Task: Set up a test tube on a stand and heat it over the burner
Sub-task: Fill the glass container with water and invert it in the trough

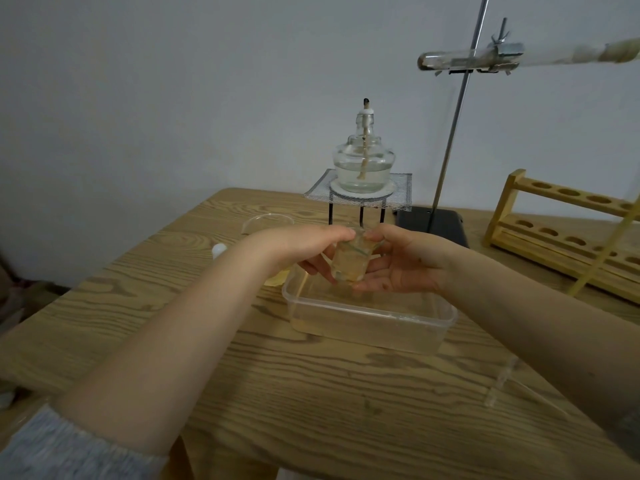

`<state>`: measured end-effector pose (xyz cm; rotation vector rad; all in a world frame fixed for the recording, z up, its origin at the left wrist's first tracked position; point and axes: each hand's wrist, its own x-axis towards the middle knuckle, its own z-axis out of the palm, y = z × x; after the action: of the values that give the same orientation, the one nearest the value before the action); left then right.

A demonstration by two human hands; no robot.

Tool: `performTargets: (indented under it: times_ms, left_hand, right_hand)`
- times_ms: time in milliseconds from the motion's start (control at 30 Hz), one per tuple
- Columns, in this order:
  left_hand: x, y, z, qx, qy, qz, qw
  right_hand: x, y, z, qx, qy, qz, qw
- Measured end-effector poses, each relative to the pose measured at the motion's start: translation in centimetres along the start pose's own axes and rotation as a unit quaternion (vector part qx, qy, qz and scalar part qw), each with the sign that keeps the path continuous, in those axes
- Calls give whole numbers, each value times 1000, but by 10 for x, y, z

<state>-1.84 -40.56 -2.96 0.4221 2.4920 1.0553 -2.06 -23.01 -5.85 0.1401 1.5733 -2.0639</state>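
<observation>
A test tube (446,60) lies nearly level in the metal clamp (502,53) of the retort stand (450,147) at upper right, with a stopper (620,50) at its right end. The glass alcohol burner (363,161), unlit, stands on wire gauze over a black tripod (360,202), left of the stand. Over the clear plastic tub (367,317) both hands hold a small glass jar (349,261). My left hand (304,251) grips the jar from the left and above. My right hand (405,261) cups it from the right and below.
A wooden test tube rack (561,233) stands at the right, with a yellowish tube (602,254) leaning across it. A glass beaker (266,225) sits left of the tripod. A glass piece (498,382) lies near the table's right front. The stand's black base (433,225) lies behind the tub.
</observation>
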Motion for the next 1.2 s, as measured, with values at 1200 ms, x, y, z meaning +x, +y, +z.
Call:
performTargets:
  times_ms: [1200]
  left_hand:
    - [1, 13, -5, 168, 141, -16, 976]
  right_hand:
    - [-4, -4, -20, -132, -134, -37, 981]
